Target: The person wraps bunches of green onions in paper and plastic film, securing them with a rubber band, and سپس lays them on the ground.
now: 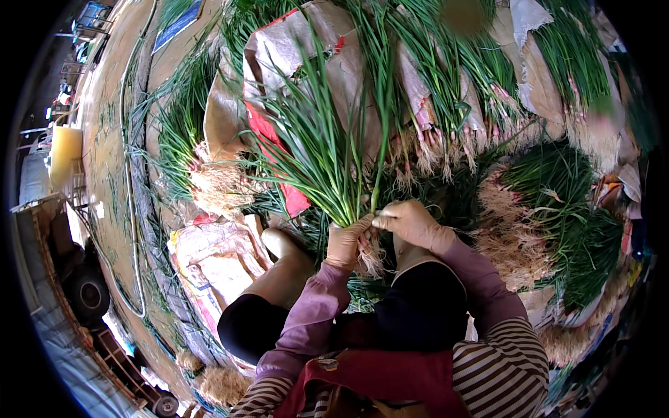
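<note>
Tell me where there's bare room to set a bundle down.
The tan floor between the pale hose and the yellow object is mostly bare, with leaf scraps. The white sack left of the left leg looks uncovered. It's crowded around the held green onions: onion rows ahead, a root-fringed heap to the right.

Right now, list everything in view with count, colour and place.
held green onions: one bunch, green with pale roots, centre
left bunches: several, green, upper left
upper-right bunches: many, green, on sacking
right pile: one, green with tan roots
grey sack: one, grey with red, top centre
patterned sack: one, whitish, left of the legs
hose: one, pale, left floor
wheels: two, dark, lower left
apron: one, dark red, bottom
sleeves: two, purple, lower centre
left hand: one, gripping the held bunch
right hand: one, beside the left
</note>
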A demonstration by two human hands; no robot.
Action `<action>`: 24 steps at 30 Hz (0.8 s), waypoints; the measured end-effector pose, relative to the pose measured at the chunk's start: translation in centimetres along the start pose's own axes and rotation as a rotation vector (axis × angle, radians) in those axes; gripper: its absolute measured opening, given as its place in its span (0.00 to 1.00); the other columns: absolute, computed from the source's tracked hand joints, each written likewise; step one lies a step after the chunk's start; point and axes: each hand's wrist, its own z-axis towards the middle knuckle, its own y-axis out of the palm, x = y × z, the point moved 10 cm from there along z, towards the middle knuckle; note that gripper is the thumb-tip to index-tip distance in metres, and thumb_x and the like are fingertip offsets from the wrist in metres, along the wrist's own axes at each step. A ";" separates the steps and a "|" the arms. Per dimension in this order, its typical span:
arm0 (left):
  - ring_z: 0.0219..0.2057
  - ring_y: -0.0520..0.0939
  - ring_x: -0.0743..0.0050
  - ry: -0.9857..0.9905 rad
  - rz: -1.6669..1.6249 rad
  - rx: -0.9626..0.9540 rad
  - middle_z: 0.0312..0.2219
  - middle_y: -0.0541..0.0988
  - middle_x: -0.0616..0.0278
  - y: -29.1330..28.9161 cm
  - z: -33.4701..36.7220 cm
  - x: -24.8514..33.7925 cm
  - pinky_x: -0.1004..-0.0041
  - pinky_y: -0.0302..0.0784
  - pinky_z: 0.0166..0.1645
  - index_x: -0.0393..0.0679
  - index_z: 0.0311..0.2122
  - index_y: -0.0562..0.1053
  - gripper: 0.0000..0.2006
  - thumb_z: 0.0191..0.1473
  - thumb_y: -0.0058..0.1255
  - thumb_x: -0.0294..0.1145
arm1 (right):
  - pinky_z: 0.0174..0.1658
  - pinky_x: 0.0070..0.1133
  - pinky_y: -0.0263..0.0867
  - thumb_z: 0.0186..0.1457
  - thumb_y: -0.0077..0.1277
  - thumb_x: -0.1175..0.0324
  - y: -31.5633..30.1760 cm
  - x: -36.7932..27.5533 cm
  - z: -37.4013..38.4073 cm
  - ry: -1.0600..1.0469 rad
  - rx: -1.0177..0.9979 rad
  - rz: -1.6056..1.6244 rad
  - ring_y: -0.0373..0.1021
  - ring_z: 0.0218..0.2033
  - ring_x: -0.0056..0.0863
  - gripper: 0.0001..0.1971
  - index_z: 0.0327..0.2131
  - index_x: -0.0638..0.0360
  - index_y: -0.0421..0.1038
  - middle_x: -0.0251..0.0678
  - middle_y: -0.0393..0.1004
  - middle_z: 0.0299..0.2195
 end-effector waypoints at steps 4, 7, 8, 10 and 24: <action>0.10 0.67 0.88 0.046 0.010 0.008 0.17 0.74 0.65 -0.5 0.4 -0.8 0.87 0.57 0.13 0.35 0.38 0.70 0.11 0.47 0.51 0.25 | 0.23 0.27 0.60 0.49 0.49 0.54 -2.9 1.8 1.9 0.218 0.165 -0.073 0.66 0.18 0.38 0.19 0.22 0.64 0.68 0.43 0.68 0.16; 0.10 0.66 0.87 -0.017 0.142 -0.042 0.15 0.73 0.66 -0.3 0.1 -0.8 0.87 0.55 0.13 0.36 0.32 0.72 0.06 0.47 0.50 0.25 | 0.22 0.26 0.57 0.48 0.51 0.65 -1.4 0.1 2.9 0.052 0.127 -0.088 0.58 0.16 0.36 0.13 0.21 0.65 0.63 0.44 0.62 0.15; 0.10 0.67 0.87 -0.051 0.172 -0.051 0.15 0.73 0.66 0.0 -0.1 -0.7 0.87 0.55 0.13 0.37 0.30 0.72 0.05 0.48 0.50 0.26 | 0.22 0.27 0.58 0.47 0.50 0.68 -1.1 -0.9 2.5 -0.026 0.144 -0.068 0.60 0.16 0.39 0.12 0.19 0.65 0.62 0.45 0.63 0.15; 0.09 0.66 0.87 0.010 0.058 0.010 0.13 0.72 0.66 0.1 -0.5 0.2 0.86 0.54 0.12 0.38 0.25 0.72 0.04 0.48 0.50 0.26 | 0.22 0.29 0.59 0.47 0.49 0.70 -0.7 -2.7 2.1 -0.177 0.187 -0.130 0.64 0.17 0.41 0.10 0.19 0.64 0.62 0.45 0.64 0.15; 0.10 0.63 0.85 0.217 -0.187 0.188 0.13 0.67 0.68 -3.6 -0.9 3.1 0.76 0.74 0.27 0.39 0.33 0.69 0.05 0.50 0.49 0.27 | 0.28 0.31 0.64 0.53 0.41 0.66 -8.1 2.8 7.5 0.177 0.469 -0.493 0.69 0.23 0.42 0.11 0.24 0.62 0.68 0.43 0.70 0.19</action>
